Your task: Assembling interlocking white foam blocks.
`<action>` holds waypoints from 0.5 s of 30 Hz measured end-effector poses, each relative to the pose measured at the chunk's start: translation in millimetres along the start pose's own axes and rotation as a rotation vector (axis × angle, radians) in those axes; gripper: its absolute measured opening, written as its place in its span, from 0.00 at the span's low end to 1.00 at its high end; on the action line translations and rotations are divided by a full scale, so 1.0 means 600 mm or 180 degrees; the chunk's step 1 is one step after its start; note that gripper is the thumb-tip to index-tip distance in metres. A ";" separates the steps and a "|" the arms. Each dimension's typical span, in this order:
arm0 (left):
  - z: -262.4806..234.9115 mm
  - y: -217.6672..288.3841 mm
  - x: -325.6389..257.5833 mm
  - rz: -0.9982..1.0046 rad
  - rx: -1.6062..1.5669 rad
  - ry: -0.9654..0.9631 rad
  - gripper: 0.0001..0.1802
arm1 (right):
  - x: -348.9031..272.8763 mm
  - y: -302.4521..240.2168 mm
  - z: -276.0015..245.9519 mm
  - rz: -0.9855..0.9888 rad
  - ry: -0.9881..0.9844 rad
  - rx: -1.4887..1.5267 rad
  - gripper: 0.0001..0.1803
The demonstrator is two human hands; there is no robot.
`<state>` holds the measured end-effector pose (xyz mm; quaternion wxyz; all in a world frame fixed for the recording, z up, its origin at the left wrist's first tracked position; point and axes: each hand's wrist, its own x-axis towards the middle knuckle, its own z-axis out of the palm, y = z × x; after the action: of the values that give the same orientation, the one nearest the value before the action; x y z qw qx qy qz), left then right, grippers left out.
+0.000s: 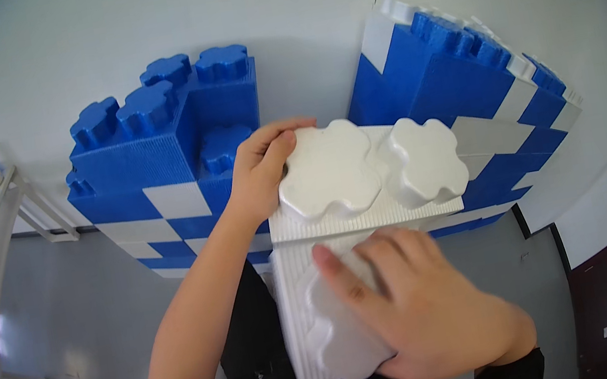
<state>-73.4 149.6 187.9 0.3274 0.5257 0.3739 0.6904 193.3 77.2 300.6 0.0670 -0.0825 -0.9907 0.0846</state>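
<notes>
Block, white, big and studded, sits mid-frame between both hands, looking light, stiff foam with ribbed non-slip sides; left hand wraps its ten-o'clock corner, right hand clasps the six-o'clock end, sound holds.

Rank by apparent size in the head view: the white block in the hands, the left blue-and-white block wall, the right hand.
1. left blue-and-white block wall
2. white block, though enlarged by nearness to the camera
3. right hand

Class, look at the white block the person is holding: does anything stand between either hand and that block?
Nothing visible does. The left hand grips the white block at its far left stud, and the right hand lies on its near stud.
</notes>
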 end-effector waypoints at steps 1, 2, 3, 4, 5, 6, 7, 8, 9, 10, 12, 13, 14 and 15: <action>-0.003 0.001 -0.002 -0.0046 0.0009 0.0041 0.18 | 0.002 0.004 -0.005 -0.0021 -0.0034 0.0048 0.65; -0.005 0.002 -0.004 -0.0054 -0.0036 0.0052 0.18 | 0.004 0.010 -0.009 0.0082 0.0000 0.0026 0.63; -0.003 0.002 -0.001 -0.0039 -0.0105 0.0037 0.18 | 0.003 0.013 -0.012 0.0210 0.0040 -0.0030 0.61; 0.000 0.000 0.000 -0.0054 -0.0115 0.0059 0.18 | 0.002 0.018 -0.003 0.0255 0.0066 -0.0095 0.62; 0.001 -0.001 0.001 -0.0013 -0.0133 0.0034 0.18 | 0.001 0.019 0.001 0.0244 0.0040 -0.0087 0.62; 0.003 -0.002 0.001 0.0027 -0.0153 0.0006 0.18 | -0.002 0.020 0.003 0.0253 0.0114 -0.0039 0.62; 0.003 -0.002 0.002 0.0019 -0.0161 0.0029 0.18 | -0.003 0.019 0.005 0.0260 0.0190 0.0007 0.63; 0.002 0.000 0.003 -0.0036 -0.0109 -0.0053 0.18 | -0.004 0.018 0.006 0.0250 0.0168 0.0011 0.63; 0.001 0.001 0.002 -0.0092 -0.0054 -0.0139 0.18 | -0.004 0.017 0.006 0.0245 0.0109 0.0113 0.63; 0.001 0.000 0.001 -0.0099 -0.0057 -0.0122 0.18 | -0.004 0.015 0.006 0.0242 0.0051 0.0214 0.64; 0.000 0.000 0.000 -0.0165 -0.0057 -0.0074 0.18 | 0.001 0.008 0.007 0.0183 0.0027 0.0191 0.64; 0.000 0.000 -0.001 -0.0166 -0.0057 -0.0067 0.18 | 0.004 0.006 0.007 0.0132 0.0019 0.0162 0.64; -0.001 0.001 -0.002 -0.0144 -0.0014 -0.0054 0.18 | 0.006 0.006 0.008 0.0128 0.0017 0.0164 0.64; 0.000 0.001 -0.003 -0.0125 0.0025 -0.0050 0.18 | 0.008 0.006 0.008 0.0085 0.0036 0.0146 0.65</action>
<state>-73.2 147.6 187.4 0.3418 0.5250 0.3842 0.6782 188.6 81.0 295.9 0.0734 -0.0947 -0.9869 0.1078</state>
